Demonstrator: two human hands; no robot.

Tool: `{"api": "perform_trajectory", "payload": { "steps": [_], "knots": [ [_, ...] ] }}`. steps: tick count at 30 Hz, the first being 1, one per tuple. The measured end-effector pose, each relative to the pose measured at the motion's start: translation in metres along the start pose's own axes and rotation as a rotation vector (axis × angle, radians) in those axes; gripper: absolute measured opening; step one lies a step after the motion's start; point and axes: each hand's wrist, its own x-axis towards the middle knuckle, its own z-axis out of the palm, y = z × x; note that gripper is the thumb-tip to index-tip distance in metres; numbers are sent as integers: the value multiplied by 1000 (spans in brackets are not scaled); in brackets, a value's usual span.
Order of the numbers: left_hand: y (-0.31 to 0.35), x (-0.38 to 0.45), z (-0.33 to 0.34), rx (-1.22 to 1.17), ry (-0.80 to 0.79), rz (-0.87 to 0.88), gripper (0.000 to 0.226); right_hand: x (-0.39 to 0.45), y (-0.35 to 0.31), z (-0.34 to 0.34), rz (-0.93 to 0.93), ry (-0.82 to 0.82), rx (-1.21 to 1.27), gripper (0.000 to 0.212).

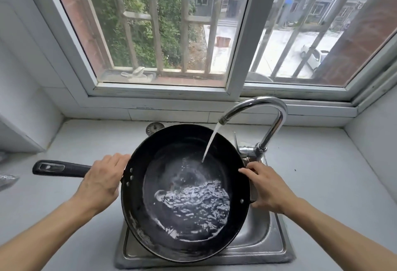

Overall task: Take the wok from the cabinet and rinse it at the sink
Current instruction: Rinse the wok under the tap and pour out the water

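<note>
L hand [101, 181] grips wok [184, 191] handle, R hand [265, 187] holds rim

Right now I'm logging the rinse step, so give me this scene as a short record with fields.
wok: black, held over the sink, tilted, water pooled inside
faucet: running, stream lands in the wok
left hand: grips the handle at the rim
handle: points left
right hand: fingers rest on the right rim
behind: barred window
</note>
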Motion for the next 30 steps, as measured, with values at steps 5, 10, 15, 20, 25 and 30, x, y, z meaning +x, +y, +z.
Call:
{"api": "perform_trajectory", "payload": {
  "steps": [5,10,15,20,25,30],
  "knots": [
    [10,-5,15,-34,-55,10,66,-10,5,-2,-16,-52,-9,96],
    [17,-8,29,-51,-116,8,67,-17,12,2,-9,-119,0,96],
    [21,-14,38,-81,-144,2,61,-19,13,5,-18,-152,3,96],
    [21,-15,45,-100,-158,-1,58,-16,16,12,-24,-164,10,98],
    [20,-14,51,-126,-183,-10,54,-10,18,14,-28,-189,36,97],
    [20,-17,58,-167,-218,-27,51,-7,20,18,-21,-223,82,99]
  ]
}}
